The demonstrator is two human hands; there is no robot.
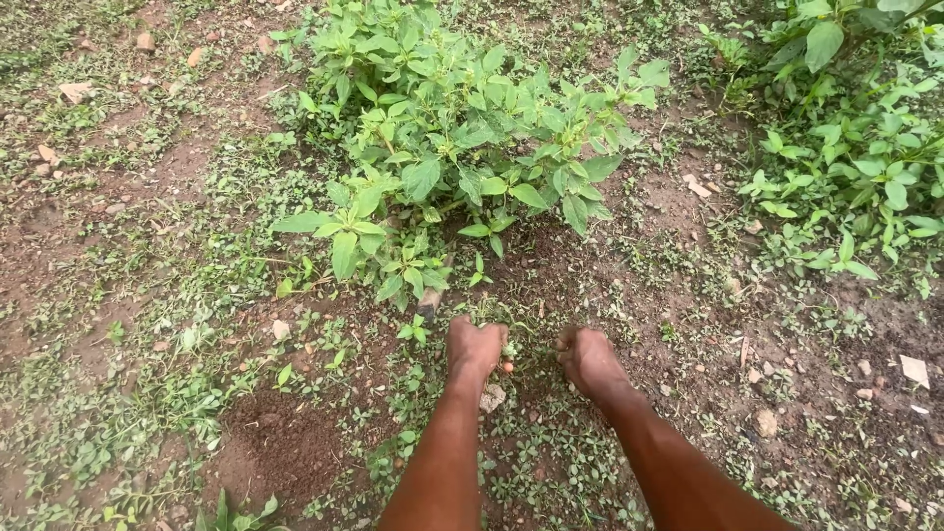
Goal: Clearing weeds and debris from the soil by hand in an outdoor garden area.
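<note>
Carefully now: left hand (476, 346) fisted on small low green weeds (511, 346), right hand (588, 358) curled alongside; grip low, clear of tall leafy bush (462, 147) at twelve o'clock.

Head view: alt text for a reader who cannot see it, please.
Two bare hands, left and right, press closed into low weeds on brown soil, just below a leafy green plant. Small stones lie scattered around.
</note>
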